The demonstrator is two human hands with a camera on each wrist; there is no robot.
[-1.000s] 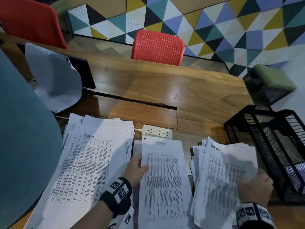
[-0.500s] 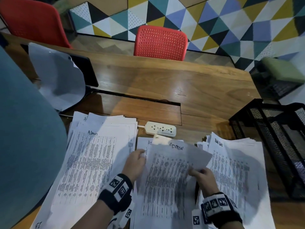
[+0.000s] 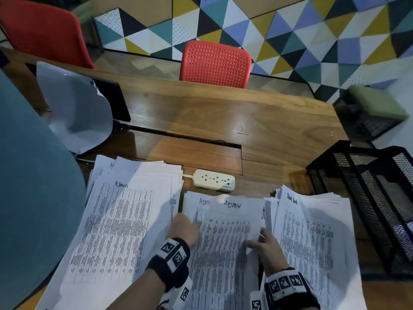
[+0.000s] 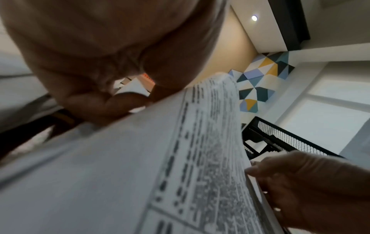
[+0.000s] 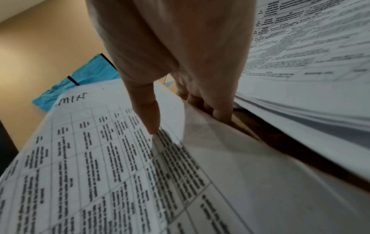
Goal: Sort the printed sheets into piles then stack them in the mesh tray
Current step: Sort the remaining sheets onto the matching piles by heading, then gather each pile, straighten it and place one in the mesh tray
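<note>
Nearest the person, the right hand pinches the ADMIN sheet, now settled on the middle pile where half a second ago it was airborne; the left hand presses there, fingers curled; sorting continues; farther right, the mesh tray waits.

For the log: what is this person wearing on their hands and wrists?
Both hands are bare: no gloves, no sleeves in view. The left hand has a black wrist strap carrying white squares printed with black coded markers. The right hand has a matching black strap with a row of the same marker squares.
</note>
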